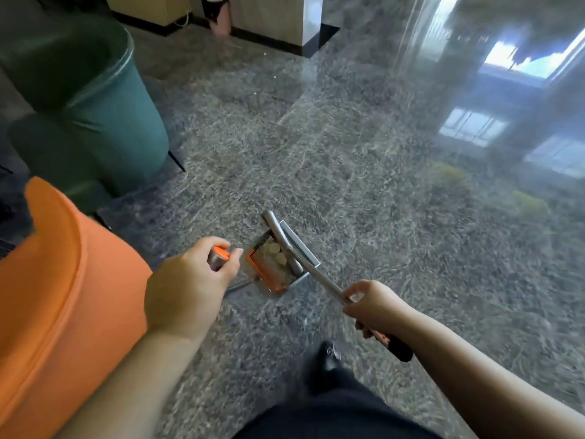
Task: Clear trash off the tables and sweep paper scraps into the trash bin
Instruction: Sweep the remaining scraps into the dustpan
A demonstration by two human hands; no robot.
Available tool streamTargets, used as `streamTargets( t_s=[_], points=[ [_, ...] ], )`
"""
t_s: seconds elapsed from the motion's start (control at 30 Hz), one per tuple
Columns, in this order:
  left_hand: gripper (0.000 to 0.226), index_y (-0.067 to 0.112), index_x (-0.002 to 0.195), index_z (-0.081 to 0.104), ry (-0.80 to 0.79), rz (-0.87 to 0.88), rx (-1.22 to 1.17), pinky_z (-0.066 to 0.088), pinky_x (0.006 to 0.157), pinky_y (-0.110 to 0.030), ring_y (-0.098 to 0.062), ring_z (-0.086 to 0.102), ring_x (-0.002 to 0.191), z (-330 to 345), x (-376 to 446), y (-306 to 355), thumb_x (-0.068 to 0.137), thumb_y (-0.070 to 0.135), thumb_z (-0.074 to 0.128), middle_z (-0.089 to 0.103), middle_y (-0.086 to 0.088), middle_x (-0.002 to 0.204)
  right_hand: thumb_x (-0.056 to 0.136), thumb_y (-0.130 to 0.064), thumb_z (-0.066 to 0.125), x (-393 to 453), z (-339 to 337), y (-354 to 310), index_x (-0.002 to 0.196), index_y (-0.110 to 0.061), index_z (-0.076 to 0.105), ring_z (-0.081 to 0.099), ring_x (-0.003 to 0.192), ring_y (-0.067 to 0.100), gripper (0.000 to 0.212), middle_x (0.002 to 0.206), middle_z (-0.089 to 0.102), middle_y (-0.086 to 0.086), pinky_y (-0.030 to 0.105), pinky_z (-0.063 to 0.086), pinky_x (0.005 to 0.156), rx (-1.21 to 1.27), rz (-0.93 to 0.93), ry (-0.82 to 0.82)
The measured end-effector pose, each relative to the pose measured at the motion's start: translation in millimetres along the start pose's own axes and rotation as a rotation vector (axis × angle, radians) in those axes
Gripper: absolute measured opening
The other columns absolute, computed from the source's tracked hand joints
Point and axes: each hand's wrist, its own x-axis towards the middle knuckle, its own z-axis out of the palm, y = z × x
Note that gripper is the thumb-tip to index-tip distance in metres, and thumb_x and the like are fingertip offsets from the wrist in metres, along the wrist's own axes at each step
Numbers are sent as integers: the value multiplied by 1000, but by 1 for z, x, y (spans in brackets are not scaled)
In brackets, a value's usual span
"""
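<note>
My left hand (190, 280) grips the grey, orange-capped top of the dustpan handle (219, 257). The grey dustpan (300, 248) with an orange inner edge hangs low over the speckled stone floor, and several pale paper scraps (274, 250) lie inside it. My right hand (370, 307) holds the metal broom handle (326, 282), whose dark end (399, 348) sticks out behind my wrist. The broom's grey head (278, 231) lies across the pan. The picture is blurred by motion.
An orange upholstered chair (63, 296) fills the lower left, close to my left arm. A teal armchair (104, 115) stands behind it. A pink object (220, 19) leans by the light wall base at the top. Glossy floor stretches to the right. My dark shoe (327, 356) is below.
</note>
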Motion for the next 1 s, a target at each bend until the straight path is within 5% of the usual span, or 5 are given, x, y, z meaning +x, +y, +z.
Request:
streamTargets(
  t_s=[0.27, 0.53, 0.83, 1.0],
  points=[
    [19, 28, 89, 71, 43, -46, -5, 53, 57, -39, -37, 65, 69, 68, 195, 7, 80, 44, 75, 71, -7, 70, 84, -5, 53, 158, -88, -128, 101, -15, 65, 52, 33, 11, 22, 56, 58, 3, 21, 45, 40, -73, -61, -19],
    [18, 23, 86, 73, 144, -39, 34, 49, 49, -33, -33, 62, 56, 94, 366, 11, 76, 36, 81, 67, -4, 60, 85, -10, 58, 292, -164, -265, 102, -17, 64, 58, 42, 16, 19, 56, 62, 3, 29, 54, 50, -133, -113, -58],
    [20, 25, 87, 73, 130, -76, 48, 44, 53, -32, -35, 62, 62, 148, 582, -5, 77, 43, 78, 68, -4, 64, 86, -9, 58, 450, -224, -407, 108, -16, 64, 51, 32, 11, 25, 58, 59, 1, 21, 44, 39, -124, -113, -70],
    [29, 26, 90, 72, 82, -74, -29, 54, 59, -39, -34, 64, 66, 177, 708, -10, 78, 51, 74, 70, -4, 69, 86, -7, 56, 521, -270, -484, 106, -15, 64, 53, 33, 11, 23, 55, 59, 4, 19, 43, 39, -94, -91, -52]
  ],
)
